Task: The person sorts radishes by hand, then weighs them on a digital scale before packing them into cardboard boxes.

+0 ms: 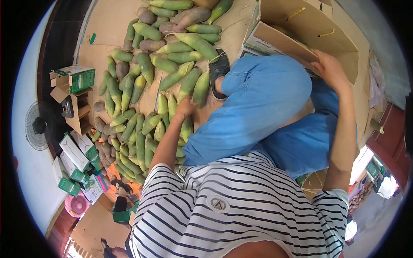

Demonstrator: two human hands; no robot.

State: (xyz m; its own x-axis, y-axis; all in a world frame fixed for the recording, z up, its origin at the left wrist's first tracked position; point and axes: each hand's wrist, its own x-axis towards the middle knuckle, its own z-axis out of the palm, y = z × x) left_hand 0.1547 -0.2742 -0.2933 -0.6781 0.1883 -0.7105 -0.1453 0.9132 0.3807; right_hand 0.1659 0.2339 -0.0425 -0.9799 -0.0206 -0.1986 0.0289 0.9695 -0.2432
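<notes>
My left hand [186,107] is closed at the near end of a green radish [189,82], which lies among many others on flattened cardboard. Another green radish [201,89] lies right beside it, close to my sandalled foot [219,73]. My right hand [330,69] grips the near wall edge of an open cardboard box [348,53] at the upper right. The box has yellow cord handles, and its inside is mostly hidden from me. My fingertips behind the wall edge are partly out of sight.
Dull purple-brown roots [191,18] lie mixed with the radishes. At the left stand a fan [39,125], an opened carton [79,109], several green-and-white boxes [74,151] and a pink basin [77,204]. My bent knee [275,79] lies between my hands. Other people are partly visible at the bottom left.
</notes>
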